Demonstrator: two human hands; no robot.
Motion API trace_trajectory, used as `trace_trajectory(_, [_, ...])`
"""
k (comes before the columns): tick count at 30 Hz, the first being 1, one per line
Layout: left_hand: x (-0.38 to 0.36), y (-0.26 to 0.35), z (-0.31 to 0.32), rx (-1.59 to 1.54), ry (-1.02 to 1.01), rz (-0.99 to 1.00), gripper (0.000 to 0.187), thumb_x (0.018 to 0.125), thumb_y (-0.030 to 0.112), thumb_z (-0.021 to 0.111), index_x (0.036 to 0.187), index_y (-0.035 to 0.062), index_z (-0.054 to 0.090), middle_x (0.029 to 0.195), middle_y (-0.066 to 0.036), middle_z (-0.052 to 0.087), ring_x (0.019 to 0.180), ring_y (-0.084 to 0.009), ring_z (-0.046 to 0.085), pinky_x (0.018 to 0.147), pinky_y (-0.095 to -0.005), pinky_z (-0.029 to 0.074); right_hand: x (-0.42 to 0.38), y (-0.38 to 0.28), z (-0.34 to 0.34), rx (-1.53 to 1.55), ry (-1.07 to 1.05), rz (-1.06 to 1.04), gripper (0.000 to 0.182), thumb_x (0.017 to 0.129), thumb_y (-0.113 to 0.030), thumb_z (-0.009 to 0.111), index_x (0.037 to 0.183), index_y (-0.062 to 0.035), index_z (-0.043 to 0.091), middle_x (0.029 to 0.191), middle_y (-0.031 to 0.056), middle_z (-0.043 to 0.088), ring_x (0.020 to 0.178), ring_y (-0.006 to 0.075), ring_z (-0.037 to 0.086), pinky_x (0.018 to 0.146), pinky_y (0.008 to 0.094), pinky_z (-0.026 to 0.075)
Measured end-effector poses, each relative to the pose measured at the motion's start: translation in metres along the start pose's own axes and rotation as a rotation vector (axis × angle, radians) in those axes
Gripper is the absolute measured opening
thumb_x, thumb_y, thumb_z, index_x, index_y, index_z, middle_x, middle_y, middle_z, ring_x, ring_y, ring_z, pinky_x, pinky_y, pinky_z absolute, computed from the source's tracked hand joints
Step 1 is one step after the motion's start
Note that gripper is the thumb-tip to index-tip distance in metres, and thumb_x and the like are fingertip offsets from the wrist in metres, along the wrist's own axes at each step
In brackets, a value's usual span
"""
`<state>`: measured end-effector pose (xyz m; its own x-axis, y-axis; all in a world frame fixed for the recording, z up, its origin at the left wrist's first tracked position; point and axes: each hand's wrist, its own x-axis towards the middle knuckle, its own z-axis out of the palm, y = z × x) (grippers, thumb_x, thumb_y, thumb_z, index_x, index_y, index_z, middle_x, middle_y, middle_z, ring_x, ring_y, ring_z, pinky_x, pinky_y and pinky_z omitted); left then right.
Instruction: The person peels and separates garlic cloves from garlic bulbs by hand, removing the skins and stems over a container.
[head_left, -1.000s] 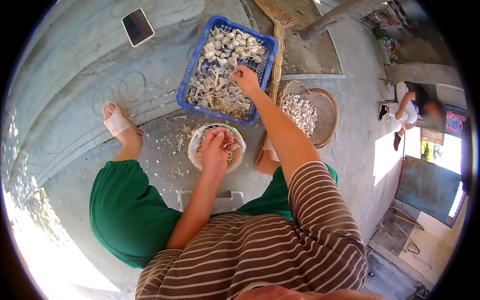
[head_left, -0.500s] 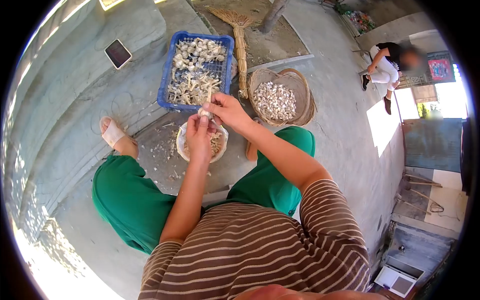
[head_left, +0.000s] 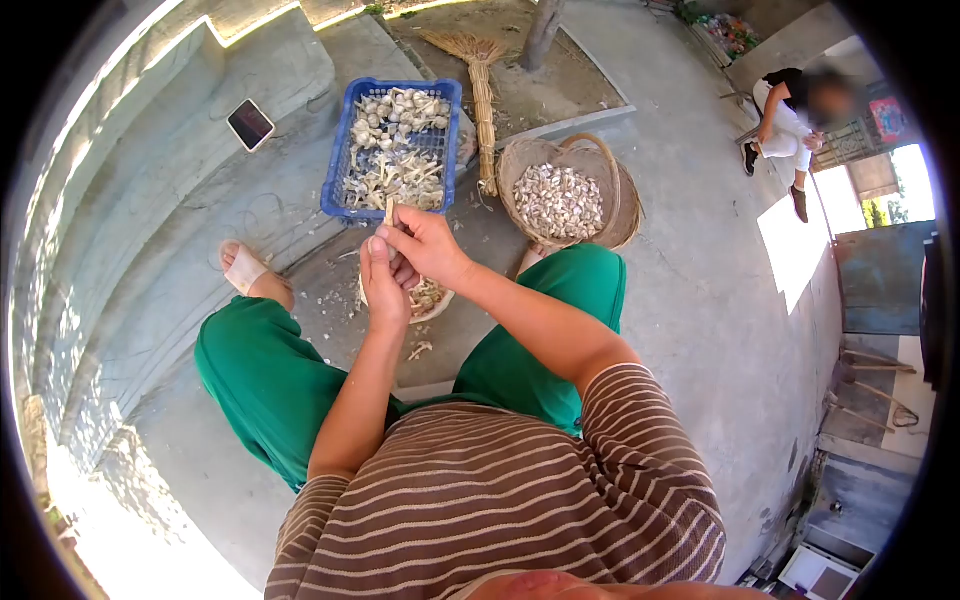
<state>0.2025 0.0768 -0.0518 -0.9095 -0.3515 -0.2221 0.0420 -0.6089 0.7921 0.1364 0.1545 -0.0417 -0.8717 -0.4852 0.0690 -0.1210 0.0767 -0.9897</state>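
Note:
My left hand (head_left: 384, 283) and my right hand (head_left: 428, 246) meet over a small round bowl (head_left: 440, 302) on the ground, both gripping a garlic bulb whose pale stalk (head_left: 389, 210) sticks up between the fingers. The bulb itself is mostly hidden by my fingers. Just beyond my hands stands a blue plastic crate (head_left: 335, 188) holding garlic bulbs and cut stalks. A woven basket (head_left: 625, 215) of garlic pieces sits to the right of the crate.
A straw broom (head_left: 484, 90) lies between crate and basket. A phone (head_left: 250, 124) rests on the concrete step at left. Garlic scraps (head_left: 420, 349) litter the ground near my sandalled foot (head_left: 244, 267). Another person (head_left: 790, 120) crouches at the far right.
My right hand left the blue crate and came back to my left hand with a garlic bulb; both hands now hold it above the bowl. The view shifted.

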Motion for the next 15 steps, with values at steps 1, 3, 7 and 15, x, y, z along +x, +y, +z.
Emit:
trace_trajectory(1, [-0.001, 0.000, 0.000, 0.006, -0.003, 0.001, 0.035, 0.097, 0.043, 0.041, 0.105, 0.0098, 0.049, 0.067, 0.004, 0.039, 0.049, -0.0035, 0.032, 0.040, -0.0188, 0.023, -0.001, 0.005, 0.000, 0.005, 0.004, -0.003, 0.016, 0.089, -0.016, 0.060, 0.083, -0.0010, 0.055, 0.063, 0.0023, 0.058, 0.053, 0.0046, 0.057, 0.045, 0.0218, 0.047])
trace_trajectory(3, [0.000, 0.001, 0.001, -0.019, -0.031, -0.045, 0.038, 0.096, 0.046, 0.039, 0.101, 0.0097, 0.051, 0.061, 0.006, 0.034, 0.046, -0.0034, 0.030, 0.040, -0.0195, 0.024, -0.001, 0.008, -0.001, -0.011, 0.023, -0.077, 0.017, 0.089, -0.016, 0.060, 0.084, -0.0006, 0.055, 0.064, 0.0025, 0.058, 0.056, 0.0050, 0.056, 0.047, 0.0226, 0.048])
trace_trajectory(7, [-0.003, 0.002, 0.000, -0.048, -0.025, -0.112, 0.041, 0.096, 0.048, 0.038, 0.099, 0.0090, 0.052, 0.058, 0.007, 0.032, 0.044, -0.0036, 0.028, 0.039, -0.0202, 0.023, -0.014, -0.009, -0.005, 0.177, -0.004, 0.112, 0.017, 0.088, -0.016, 0.061, 0.083, -0.0005, 0.054, 0.065, 0.0032, 0.058, 0.058, 0.0053, 0.055, 0.049, 0.0233, 0.047])
trace_trajectory(15, [-0.013, 0.009, 0.006, -0.010, 0.113, -0.205, 0.045, 0.097, 0.050, 0.033, 0.093, 0.0083, 0.051, 0.056, 0.006, 0.033, 0.042, -0.0050, 0.029, 0.039, -0.0217, 0.023, -0.022, -0.006, -0.002, -0.007, 0.012, -0.079, 0.017, 0.086, -0.016, 0.063, 0.083, -0.0014, 0.055, 0.067, 0.0040, 0.059, 0.063, 0.0053, 0.053, 0.055, 0.0251, 0.046])
